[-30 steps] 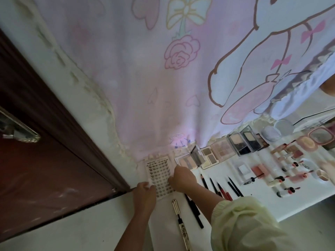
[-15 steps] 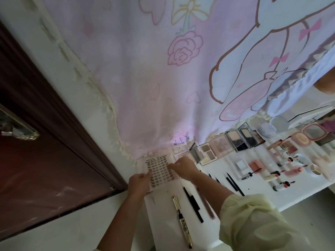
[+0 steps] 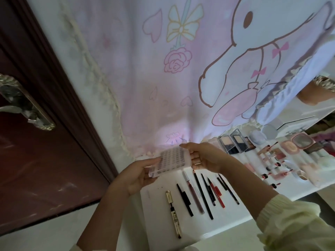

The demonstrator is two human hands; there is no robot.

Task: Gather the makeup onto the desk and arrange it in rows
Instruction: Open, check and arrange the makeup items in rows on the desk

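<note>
A clear flat case of false lashes [image 3: 172,160] is held up above the white desk [image 3: 159,211]. My left hand [image 3: 137,176] grips its near-left end and my right hand [image 3: 203,158] grips its far-right end. Below it lie a gold mascara tube [image 3: 173,212] and a row of black and red pencils [image 3: 203,192]. Further right are open powder palettes [image 3: 230,142], lip tubes [image 3: 272,163] and round pink compacts [image 3: 290,147].
A pink cartoon curtain [image 3: 163,78] hangs behind the desk and brushes its back edge. A dark brown door [image 3: 36,151] with a metal handle [image 3: 23,104] stands to the left. The desk's front edge runs along the lower right.
The lash case was lying flat at the desk's back-left corner under both hands. Both hands have lifted it off the desk and tilted it, and the view has swung upward and closer.
</note>
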